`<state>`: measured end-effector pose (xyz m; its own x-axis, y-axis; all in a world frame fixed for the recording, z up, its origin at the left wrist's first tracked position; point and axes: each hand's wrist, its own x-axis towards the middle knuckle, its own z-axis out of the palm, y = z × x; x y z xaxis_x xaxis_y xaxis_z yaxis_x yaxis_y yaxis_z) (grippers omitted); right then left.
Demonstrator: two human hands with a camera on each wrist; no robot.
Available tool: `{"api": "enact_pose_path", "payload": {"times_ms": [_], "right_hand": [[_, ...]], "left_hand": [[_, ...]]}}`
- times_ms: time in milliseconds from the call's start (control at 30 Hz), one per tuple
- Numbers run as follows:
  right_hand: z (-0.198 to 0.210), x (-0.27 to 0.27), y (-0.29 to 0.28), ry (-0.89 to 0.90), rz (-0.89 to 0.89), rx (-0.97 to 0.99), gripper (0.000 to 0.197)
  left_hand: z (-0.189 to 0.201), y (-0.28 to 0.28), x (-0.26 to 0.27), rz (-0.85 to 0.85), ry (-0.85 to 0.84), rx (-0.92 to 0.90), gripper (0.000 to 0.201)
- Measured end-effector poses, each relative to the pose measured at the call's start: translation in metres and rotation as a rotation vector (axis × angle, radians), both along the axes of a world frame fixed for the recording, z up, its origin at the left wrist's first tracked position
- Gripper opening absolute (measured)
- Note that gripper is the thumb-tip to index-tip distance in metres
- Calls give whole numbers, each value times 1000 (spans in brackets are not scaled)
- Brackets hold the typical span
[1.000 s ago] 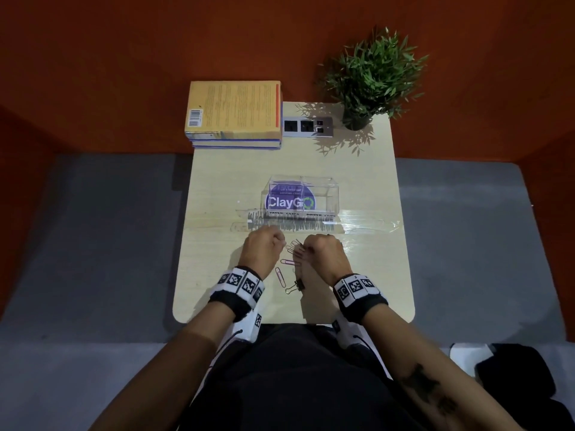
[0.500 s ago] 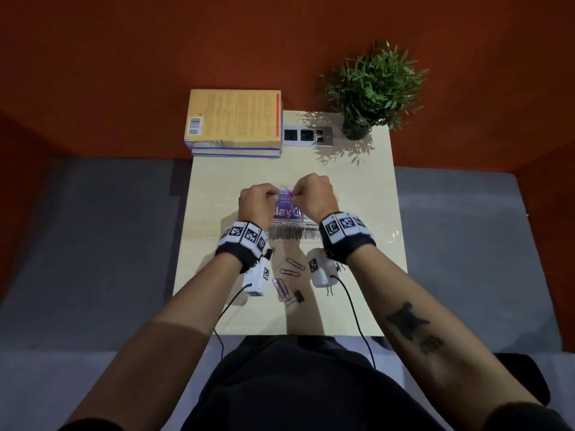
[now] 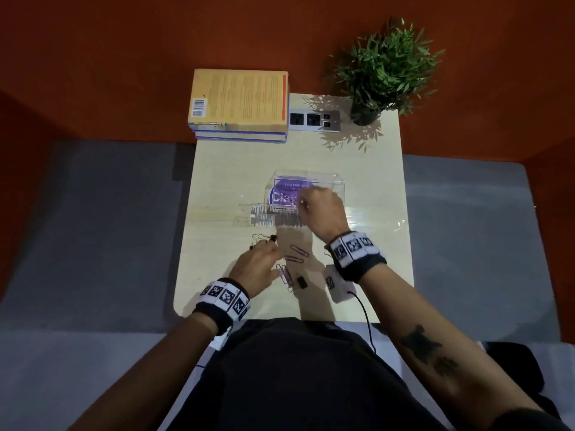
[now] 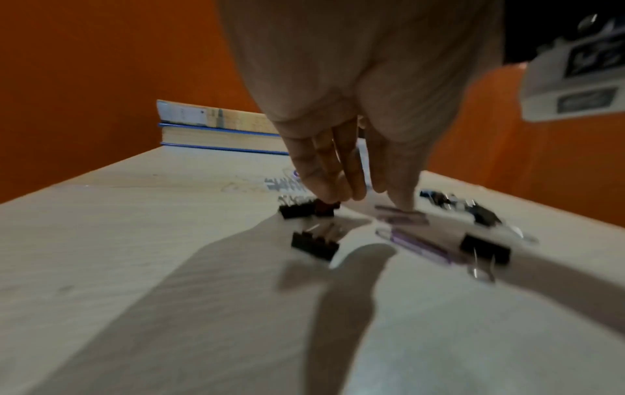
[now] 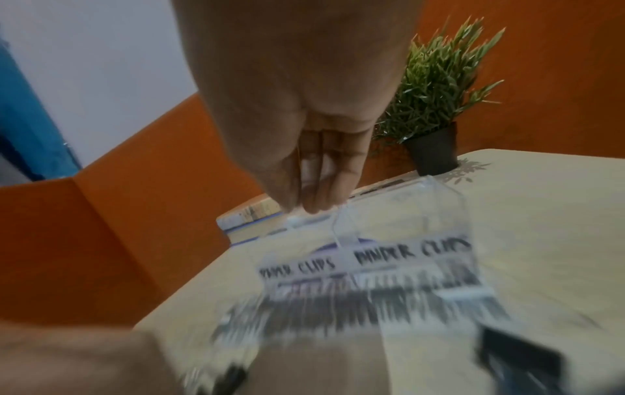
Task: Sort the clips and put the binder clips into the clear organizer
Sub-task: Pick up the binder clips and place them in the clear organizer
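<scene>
The clear organizer (image 3: 329, 178) (image 5: 439, 203) stands mid-table, its front labelled for paper clips on the left and binder clips on the right. My right hand (image 3: 303, 202) (image 5: 304, 205) hangs over its left part with fingers straight and bunched; I see no clip between them. My left hand (image 3: 264, 244) (image 4: 358, 200) reaches down with straight fingers and touches a black binder clip (image 3: 272, 238) (image 4: 302, 209). A second binder clip (image 4: 314, 244) lies just below it. Purple paper clips (image 3: 299, 250) (image 4: 400, 216) lie between my wrists. Another binder clip (image 3: 301, 282) (image 4: 485, 250) lies nearer me.
A stack of books (image 3: 239, 101) sits at the table's back left, a socket panel (image 3: 314, 119) beside it and a potted plant (image 3: 382, 66) at the back right. A clear sheet (image 3: 373, 219) runs across the table in front of the organizer. Orange walls close in behind.
My left hand has come back from the organizer to the clips on the near left of the table. My right hand stays over the organizer.
</scene>
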<state>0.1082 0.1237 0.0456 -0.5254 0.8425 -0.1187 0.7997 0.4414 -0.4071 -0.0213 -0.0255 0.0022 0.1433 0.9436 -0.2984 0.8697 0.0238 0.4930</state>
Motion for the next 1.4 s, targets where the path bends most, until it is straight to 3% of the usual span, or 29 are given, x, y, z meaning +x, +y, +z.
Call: {"api": "enact_pose_path", "payload": {"times_ms": [100,167,300,533,733,833,1033,1133,1200,1267,1400], "right_hand": [[-14,27,-43,-54,51,-146,15],[-23,41,-71,-114,111,-240,19],[-32,55,-98,-196,225,-303,3],[-51,49,-75,-150,97,-204,20],[-62,23,-69,-246,184,-101,18],[-59,21,-65,-234,145,-124,17],[-55,18,-58,-250,122,-233,14],[-52,22,-57,-154,55,-268,11],[-46,30,-53,-10,-78,-269,15],[-34,38,-43,133,-191,-254,6],[-2,38,-9,290,-310,-238,6]], "left_hand": [[-12,-1,6,-119,101,-10,59],[-16,3,9,-104,98,17,62],[-13,8,7,-52,59,59,46],[-23,-12,6,-217,87,171,25],[-24,-16,7,-170,141,90,19],[-19,-13,16,-153,129,54,11],[-6,4,36,-3,171,-135,11],[2,6,30,137,71,-182,12],[12,11,18,309,-45,-143,13],[26,25,4,451,-162,-43,13],[46,83,-9,587,-242,176,14]]}}
